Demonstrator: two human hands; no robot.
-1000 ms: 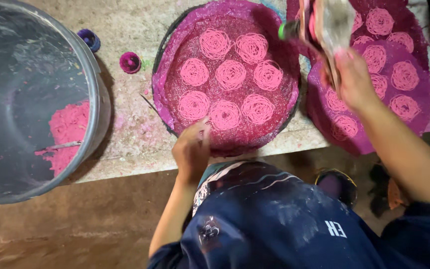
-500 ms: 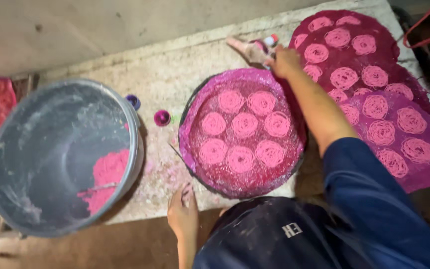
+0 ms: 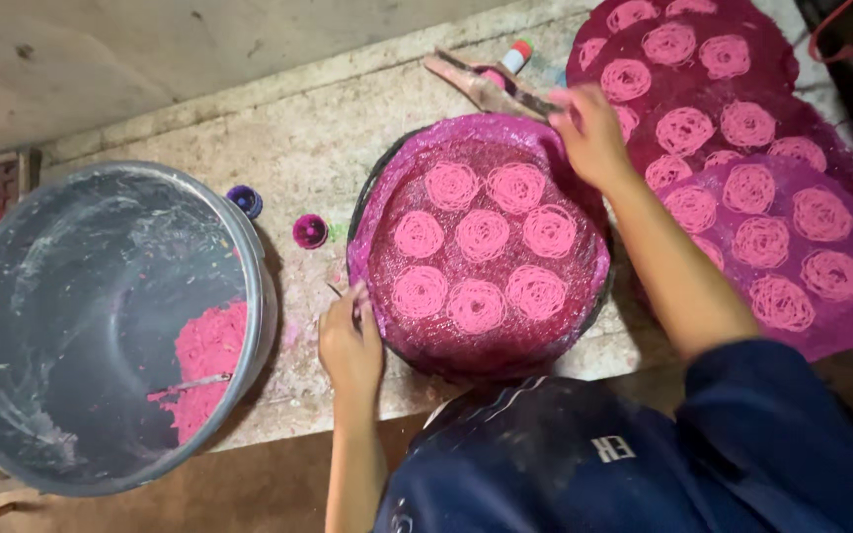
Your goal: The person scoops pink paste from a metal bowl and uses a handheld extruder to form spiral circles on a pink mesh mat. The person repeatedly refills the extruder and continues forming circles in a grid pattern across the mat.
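A round magenta mesh tray (image 3: pixel 387 212) lies on the stone slab, carrying several pink spiral coils (image 3: pixel 483 235). My left hand (image 3: pixel 349 341) grips its near-left rim. My right hand (image 3: pixel 592 136) rests at the tray's far-right rim, fingers touching the end of a stained piping tool (image 3: pixel 486 85) that lies on the slab behind the tray.
A large grey bucket (image 3: pixel 259 296) with pink paste (image 3: pixel 207 365) stands at the left. Two small caps, one blue (image 3: pixel 245 200) and one magenta (image 3: pixel 309 231), lie between bucket and tray. More magenta trays (image 3: pixel 841 326) with coils overlap at the right. A small tube (image 3: pixel 516 55) lies beyond the tool.
My right hand has carried the piping tool from over the right trays to the slab behind the tray and lowered it. My left hand has shifted to the tray's left rim.
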